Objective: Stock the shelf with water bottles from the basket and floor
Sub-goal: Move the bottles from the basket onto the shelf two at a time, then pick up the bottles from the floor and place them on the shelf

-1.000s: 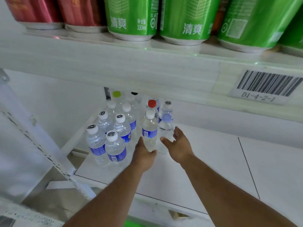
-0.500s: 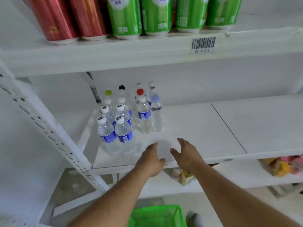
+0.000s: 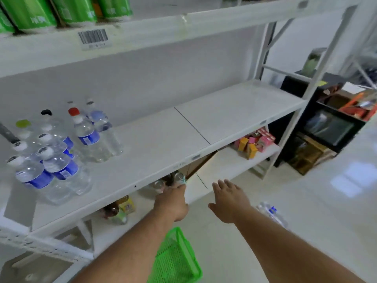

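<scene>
Green basket (image 3: 177, 260) (cut off by arms)

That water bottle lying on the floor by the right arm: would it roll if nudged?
Probably. The water bottle lies on its side on smooth, glossy floor, so it would likely roll. It looks like thin clear plastic, perhaps denting slightly under a grip.

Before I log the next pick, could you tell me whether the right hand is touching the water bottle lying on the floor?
Apart. The head view shows the right hand open in the air, with bare floor tile between it and the water bottle lying beyond the forearm.
</scene>
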A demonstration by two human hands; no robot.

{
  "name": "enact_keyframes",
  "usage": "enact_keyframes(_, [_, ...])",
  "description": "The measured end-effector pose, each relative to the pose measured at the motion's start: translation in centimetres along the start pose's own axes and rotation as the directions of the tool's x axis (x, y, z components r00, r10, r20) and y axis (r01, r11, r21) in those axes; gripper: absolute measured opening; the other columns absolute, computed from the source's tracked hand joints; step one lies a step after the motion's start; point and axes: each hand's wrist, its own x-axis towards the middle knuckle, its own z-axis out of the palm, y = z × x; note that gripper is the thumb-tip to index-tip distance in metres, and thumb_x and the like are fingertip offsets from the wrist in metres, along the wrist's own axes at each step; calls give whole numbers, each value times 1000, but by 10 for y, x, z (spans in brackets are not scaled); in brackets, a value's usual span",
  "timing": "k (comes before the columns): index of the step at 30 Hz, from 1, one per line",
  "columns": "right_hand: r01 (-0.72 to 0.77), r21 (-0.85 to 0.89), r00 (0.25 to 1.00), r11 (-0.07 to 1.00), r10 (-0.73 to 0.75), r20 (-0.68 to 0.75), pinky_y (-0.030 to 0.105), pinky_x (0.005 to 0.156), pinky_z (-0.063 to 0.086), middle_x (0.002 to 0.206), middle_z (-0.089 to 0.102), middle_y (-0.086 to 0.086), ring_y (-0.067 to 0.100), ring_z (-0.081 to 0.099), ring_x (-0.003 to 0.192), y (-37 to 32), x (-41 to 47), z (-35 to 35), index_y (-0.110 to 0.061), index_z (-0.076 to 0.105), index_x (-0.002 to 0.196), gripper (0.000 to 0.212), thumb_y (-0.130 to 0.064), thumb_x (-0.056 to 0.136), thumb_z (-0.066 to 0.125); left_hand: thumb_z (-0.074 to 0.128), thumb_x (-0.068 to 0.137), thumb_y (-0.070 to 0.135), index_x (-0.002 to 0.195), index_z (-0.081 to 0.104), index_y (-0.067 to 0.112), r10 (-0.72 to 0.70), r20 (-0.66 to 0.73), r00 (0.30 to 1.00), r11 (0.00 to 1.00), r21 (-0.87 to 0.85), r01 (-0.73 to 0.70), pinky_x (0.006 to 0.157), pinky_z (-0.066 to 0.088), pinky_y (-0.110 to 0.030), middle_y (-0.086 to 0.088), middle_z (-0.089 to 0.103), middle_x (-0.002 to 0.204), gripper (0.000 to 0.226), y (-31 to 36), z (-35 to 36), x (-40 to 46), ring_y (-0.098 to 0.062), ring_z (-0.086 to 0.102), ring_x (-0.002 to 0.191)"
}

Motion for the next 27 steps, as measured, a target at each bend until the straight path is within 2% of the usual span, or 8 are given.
enact_keyframes(3, [-89, 47, 995, 995, 87, 48, 44, 116, 26, 157, 33, 8, 29, 26, 146, 56, -36, 15, -14, 31, 150, 75, -59, 92, 46, 54, 86, 35, 148, 31, 25, 45, 82, 996, 998, 49, -49, 104, 40, -41, 0, 36, 152, 66, 60, 21, 4, -27, 40, 135])
enact_keyframes(5, [-136, 66, 988, 989, 131, 80, 43, 113, 30, 152, 39, 7, 28, 31, 142, 97, -63, 27, -14, 37, 144, 70, -58, 91, 48, 53, 86, 35, 146, 33, 22, 73, 147, 986, 995, 60, -83, 103, 41, -41, -1, 38, 150, 64, 102, 39, 5, -28, 42, 133])
enact_keyframes(10, [-276, 112, 953, 955, 255, 165, 41, 111, 34, 153, 39, 4, 27, 34, 141, 192, -126, 54, -15, 35, 147, 72, -57, 91, 50, 53, 88, 40, 150, 28, 23, 96, 240, 966, 990, 75, -117, 106, 39, -40, -1, 35, 153, 68, 200, 89, 0, -28, 41, 134])
enact_keyframes(14, [-340, 117, 926, 933, 311, 215, 39, 105, 38, 143, 47, 2, 26, 41, 134, 254, -160, 66, -15, 43, 138, 62, -56, 91, 49, 53, 89, 41, 151, 25, 25, 102, 286, 953, 992, 46, -120, 107, 37, -38, 0, 32, 155, 70, 261, 122, -1, -28, 40, 136])
enact_keyframes(20, [-377, 125, 898, 918, 329, 290, 40, 103, 40, 140, 48, 3, 27, 43, 132, 313, -168, 76, -15, 44, 134, 58, -56, 93, 48, 53, 89, 42, 153, 22, 24, 98, 351, 931, 993, 25, -114, 109, 37, -39, -2, 29, 157, 73, 312, 145, 14, -28, 37, 138])
enact_keyframes(27, [-357, 108, 889, 928, 302, 345, 40, 100, 41, 139, 50, 4, 27, 45, 128, 372, -112, 77, -15, 45, 132, 56, -55, 93, 46, 53, 89, 42, 153, 23, 23, 23, 371, 928, 1000, -20, -17, 108, 38, -41, -3, 31, 157, 73, 336, 159, 82, -29, 39, 137])
